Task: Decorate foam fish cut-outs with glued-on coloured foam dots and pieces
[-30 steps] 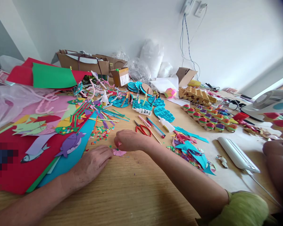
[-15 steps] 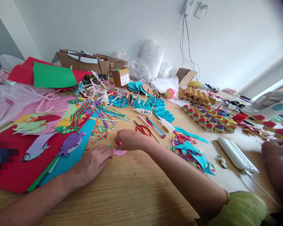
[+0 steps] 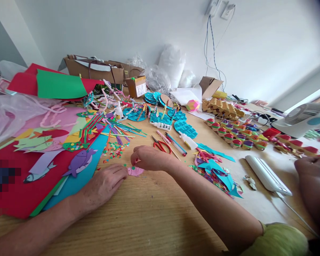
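A small pink paper fish (image 3: 136,171) lies flat on the wooden table between my hands. My left hand (image 3: 106,183) rests on the table with fingers stretched out, their tips at the fish's left end. Just above the fish, my right hand (image 3: 147,158) is bent down with its fingertips pinched together; whatever is in them is too small to make out. Tiny green bits show by the fish's upper edge. Beyond my hands lie loose coloured paper confetti (image 3: 116,150) and red-handled pliers (image 3: 162,146).
Coloured foam sheets (image 3: 18,192) with paper fish spread at left. Glue bottles (image 3: 188,141), pens (image 3: 176,144) and paper scraps (image 3: 216,170) lie right of centre. A white power bank (image 3: 268,174) is at right, near another person's hand (image 3: 312,169). Cardboard boxes (image 3: 96,73) stand behind.
My right hand has shifted slightly right, uncovering more of the fish's upper edge and a green bit there. My left hand stays put. The other person's hand at right has moved a little.
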Demonstrator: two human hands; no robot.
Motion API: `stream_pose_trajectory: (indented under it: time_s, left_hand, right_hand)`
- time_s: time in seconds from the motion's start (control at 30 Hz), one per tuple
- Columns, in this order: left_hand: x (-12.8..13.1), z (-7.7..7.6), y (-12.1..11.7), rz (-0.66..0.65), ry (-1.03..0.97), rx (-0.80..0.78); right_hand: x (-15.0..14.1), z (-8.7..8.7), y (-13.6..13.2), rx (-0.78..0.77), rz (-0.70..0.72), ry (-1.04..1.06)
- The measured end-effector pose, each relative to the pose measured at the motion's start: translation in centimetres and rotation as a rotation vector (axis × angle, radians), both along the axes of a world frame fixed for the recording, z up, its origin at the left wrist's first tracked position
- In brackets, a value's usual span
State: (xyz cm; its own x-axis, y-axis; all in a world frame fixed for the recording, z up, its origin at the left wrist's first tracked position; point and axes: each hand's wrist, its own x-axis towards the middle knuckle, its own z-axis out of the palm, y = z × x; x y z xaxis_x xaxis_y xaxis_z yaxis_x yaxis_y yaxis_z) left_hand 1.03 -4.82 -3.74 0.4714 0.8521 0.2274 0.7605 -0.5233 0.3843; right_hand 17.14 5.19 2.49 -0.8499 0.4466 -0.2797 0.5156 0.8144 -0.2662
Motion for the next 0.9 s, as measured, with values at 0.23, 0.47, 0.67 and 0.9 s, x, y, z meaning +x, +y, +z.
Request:
stream_pose_trajectory:
  time_s: [0.23,0.47,0.67,0.9]
  left_hand:
    - [-0.15,-0.13,-0.04,0.011,-0.023,-0.037]
    - [-0.03,0.15,0.02,0.014,0.002,-0.035]
    - [-0.11,-0.10,-0.11,0.018,-0.013,-0.022]
    - [-0.10,-0.07,-0.03,0.019,-0.022,-0.014]
  right_hand:
    - [-0.25,-0.15,-0.43,0.031,0.016,-0.015]
    - [-0.39,-0.50,-0.38,0.033,0.040,-0.044]
    - [-0.28,-0.12,-0.47,-0.003,-0.008,-0.020]
    - [-0.46,-0.12,-0.51,0.013,0.012,-0.068]
